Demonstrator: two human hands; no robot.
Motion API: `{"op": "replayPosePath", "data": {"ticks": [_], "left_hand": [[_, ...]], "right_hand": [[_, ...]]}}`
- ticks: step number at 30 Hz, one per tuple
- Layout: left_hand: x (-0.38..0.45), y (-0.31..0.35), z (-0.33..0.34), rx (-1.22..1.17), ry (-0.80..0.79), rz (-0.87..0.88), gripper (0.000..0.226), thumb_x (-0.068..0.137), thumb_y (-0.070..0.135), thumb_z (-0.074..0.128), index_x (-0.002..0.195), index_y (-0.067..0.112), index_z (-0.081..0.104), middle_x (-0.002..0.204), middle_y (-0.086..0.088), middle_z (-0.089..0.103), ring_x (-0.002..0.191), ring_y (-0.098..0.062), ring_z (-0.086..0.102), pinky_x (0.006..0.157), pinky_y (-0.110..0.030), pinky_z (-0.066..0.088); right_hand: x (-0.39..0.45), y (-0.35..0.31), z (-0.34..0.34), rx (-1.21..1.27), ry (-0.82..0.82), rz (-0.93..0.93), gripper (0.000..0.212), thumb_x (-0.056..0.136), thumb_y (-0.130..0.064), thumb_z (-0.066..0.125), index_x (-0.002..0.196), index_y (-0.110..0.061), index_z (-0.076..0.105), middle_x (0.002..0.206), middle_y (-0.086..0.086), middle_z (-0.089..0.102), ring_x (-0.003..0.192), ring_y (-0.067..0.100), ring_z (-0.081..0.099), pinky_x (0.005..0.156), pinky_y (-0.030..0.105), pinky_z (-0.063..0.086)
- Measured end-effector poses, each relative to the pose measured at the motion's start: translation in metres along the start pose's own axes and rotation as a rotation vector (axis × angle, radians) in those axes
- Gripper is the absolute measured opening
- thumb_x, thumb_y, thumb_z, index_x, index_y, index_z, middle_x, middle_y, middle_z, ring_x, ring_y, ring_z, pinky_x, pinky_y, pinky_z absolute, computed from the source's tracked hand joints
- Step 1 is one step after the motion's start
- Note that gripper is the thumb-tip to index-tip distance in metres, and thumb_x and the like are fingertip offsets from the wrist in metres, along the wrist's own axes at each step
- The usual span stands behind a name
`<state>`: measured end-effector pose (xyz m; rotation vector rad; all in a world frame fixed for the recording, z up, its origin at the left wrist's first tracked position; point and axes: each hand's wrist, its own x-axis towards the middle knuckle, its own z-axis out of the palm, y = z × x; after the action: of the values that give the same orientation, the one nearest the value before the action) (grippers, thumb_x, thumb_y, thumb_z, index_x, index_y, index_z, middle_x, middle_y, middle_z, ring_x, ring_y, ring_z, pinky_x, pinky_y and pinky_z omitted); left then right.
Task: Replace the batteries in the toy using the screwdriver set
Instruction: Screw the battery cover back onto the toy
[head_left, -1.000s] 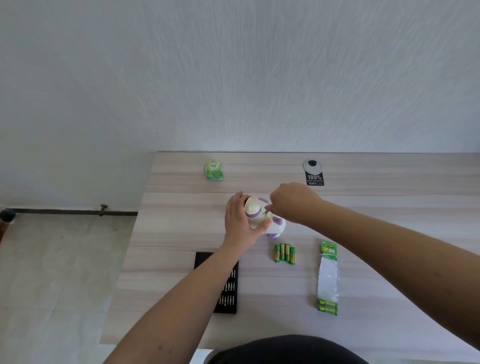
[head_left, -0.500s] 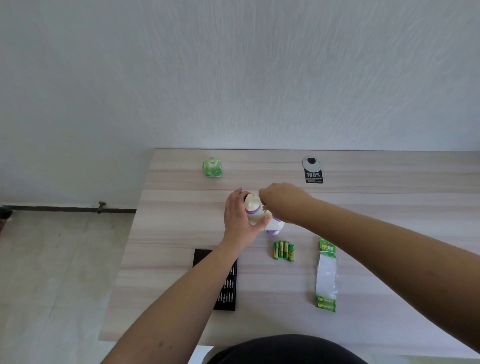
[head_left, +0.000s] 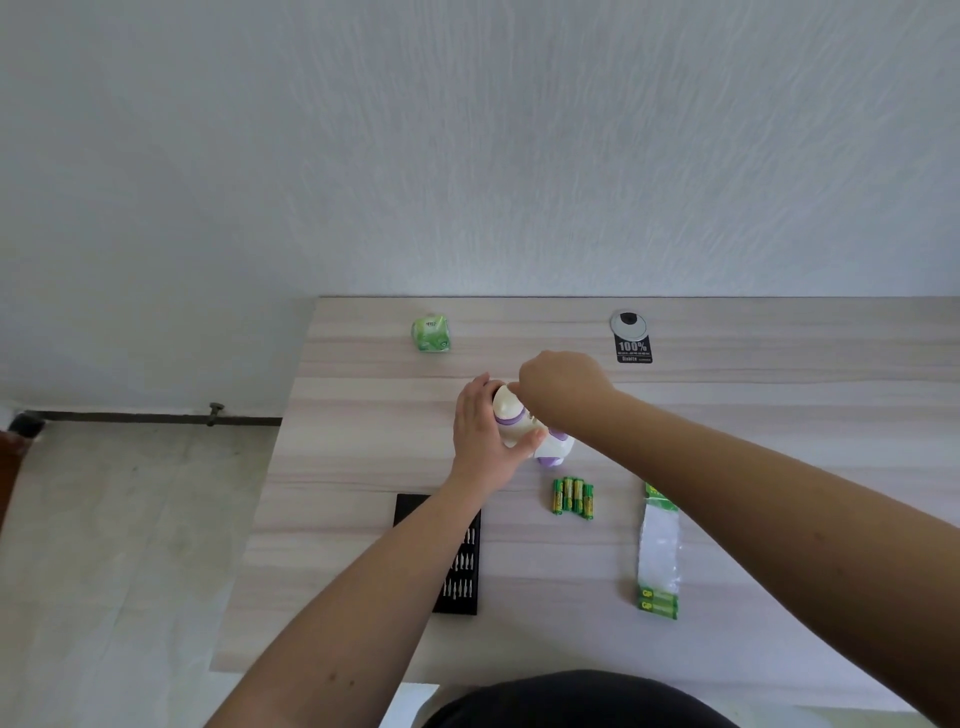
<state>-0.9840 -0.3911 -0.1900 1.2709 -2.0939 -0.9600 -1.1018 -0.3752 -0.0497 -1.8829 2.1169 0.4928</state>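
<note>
A white and purple toy (head_left: 511, 415) lies on the wooden table (head_left: 363, 426). My left hand (head_left: 480, 431) grips it from the left, thumb pressed against its near side. My right hand (head_left: 563, 387) hovers over the toy's top with fingers curled down, pinching a thin screwdriver that the hand almost wholly hides. Several green batteries (head_left: 572, 495) lie side by side just in front of the toy. The black screwdriver set tray (head_left: 462, 566), with rows of bits, sits near the front edge, partly under my left forearm.
An opened green battery pack (head_left: 658, 556) lies at the right front. A green tissue packet (head_left: 430, 332) sits at the back left. A round cable grommet (head_left: 628, 323) and a black tag (head_left: 633, 349) are at the back. The table's left edge drops to the floor.
My right hand has crept slightly left over the top of the toy. The left hand keeps its hold and the toy stays in place.
</note>
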Motion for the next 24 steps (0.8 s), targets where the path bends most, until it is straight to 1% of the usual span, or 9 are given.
{"op": "replayPosePath", "data": {"ticks": [3, 5, 7, 9, 11, 13, 18, 22, 24], "left_hand": [[0.0, 0.0, 0.0, 0.011, 0.004, -0.005, 0.085, 0.061, 0.063, 0.066, 0.127, 0.012, 0.047, 0.144, -0.005, 0.04, 0.136, -0.022, 0.031, 0.11, -0.03, 0.025], [0.001, 0.0, 0.0, 0.014, 0.006, -0.008, 0.085, 0.061, 0.063, 0.065, 0.127, 0.012, 0.047, 0.144, -0.004, 0.04, 0.135, -0.022, 0.032, 0.11, -0.031, 0.027], [0.0, 0.002, 0.0, 0.021, 0.012, -0.003, 0.086, 0.062, 0.063, 0.065, 0.127, 0.011, 0.046, 0.144, -0.004, 0.04, 0.135, -0.022, 0.032, 0.11, -0.031, 0.026], [-0.001, 0.002, 0.001, 0.025, 0.005, -0.009, 0.085, 0.063, 0.061, 0.067, 0.128, 0.011, 0.045, 0.144, -0.005, 0.039, 0.135, -0.022, 0.032, 0.111, -0.031, 0.027], [-0.001, 0.002, 0.0, 0.033, -0.01, -0.009, 0.085, 0.064, 0.053, 0.076, 0.13, 0.01, 0.043, 0.144, -0.006, 0.039, 0.136, -0.025, 0.032, 0.112, -0.038, 0.03], [0.0, 0.002, -0.002, 0.062, -0.013, -0.007, 0.088, 0.063, 0.041, 0.084, 0.133, 0.008, 0.042, 0.144, -0.008, 0.039, 0.136, -0.027, 0.033, 0.112, -0.044, 0.032], [0.001, 0.007, -0.006, 0.165, -0.056, -0.063, 0.099, 0.063, 0.051, 0.083, 0.141, 0.013, 0.035, 0.151, -0.005, 0.031, 0.142, -0.024, 0.028, 0.114, -0.044, 0.028], [-0.002, 0.017, -0.018, 0.291, -0.111, -0.093, 0.121, 0.066, 0.056, 0.078, 0.154, 0.019, 0.003, 0.162, -0.006, -0.001, 0.149, -0.02, 0.001, 0.119, -0.04, 0.011], [-0.008, 0.022, -0.029, 0.389, -0.106, -0.056, 0.119, 0.072, 0.049, 0.076, 0.153, 0.016, -0.003, 0.161, -0.01, -0.005, 0.149, -0.023, -0.002, 0.118, -0.038, 0.011]], "right_hand": [[-0.008, 0.014, 0.005, 0.02, -0.005, -0.076, 0.029, 0.08, -0.004, 0.061, 0.107, -0.013, 0.057, 0.084, 0.003, 0.053, 0.076, 0.024, 0.053, 0.057, 0.031, 0.038], [-0.02, 0.027, 0.016, 0.141, 0.055, -0.08, 0.025, 0.09, -0.012, 0.055, 0.115, -0.012, 0.055, 0.107, 0.006, 0.058, 0.096, 0.026, 0.056, 0.07, 0.031, 0.04], [-0.033, 0.034, 0.029, 0.303, 0.103, -0.08, 0.026, 0.097, -0.018, 0.047, 0.121, -0.012, 0.054, 0.119, 0.006, 0.056, 0.106, 0.026, 0.053, 0.081, 0.031, 0.041], [-0.046, 0.032, 0.041, 0.685, 0.143, 0.024, 0.026, 0.1, -0.021, 0.042, 0.118, -0.013, 0.058, 0.113, 0.005, 0.061, 0.096, 0.023, 0.055, 0.079, 0.032, 0.042], [-0.055, 0.027, 0.054, 1.055, 0.167, 0.137, 0.025, 0.1, -0.023, 0.042, 0.112, -0.017, 0.062, 0.095, 0.001, 0.064, 0.078, 0.017, 0.057, 0.073, 0.031, 0.045], [-0.061, 0.023, 0.07, 1.271, 0.157, 0.202, 0.021, 0.099, -0.02, 0.045, 0.108, -0.019, 0.064, 0.083, 0.0, 0.063, 0.068, 0.014, 0.057, 0.07, 0.031, 0.05], [-0.083, 0.02, 0.1, 1.813, 0.055, 0.354, 0.019, 0.097, -0.015, 0.053, 0.11, -0.01, 0.066, 0.088, 0.007, 0.063, 0.077, 0.017, 0.058, 0.074, 0.031, 0.05], [-0.091, 0.021, 0.108, 2.04, -0.061, 0.348, 0.018, 0.096, -0.013, 0.055, 0.109, -0.006, 0.065, 0.091, 0.007, 0.064, 0.082, 0.015, 0.059, 0.087, 0.033, 0.052], [-0.094, 0.023, 0.111, 2.116, -0.092, 0.312, 0.017, 0.095, -0.01, 0.057, 0.108, -0.005, 0.066, 0.09, 0.006, 0.066, 0.081, 0.013, 0.061, 0.091, 0.033, 0.051]]}}
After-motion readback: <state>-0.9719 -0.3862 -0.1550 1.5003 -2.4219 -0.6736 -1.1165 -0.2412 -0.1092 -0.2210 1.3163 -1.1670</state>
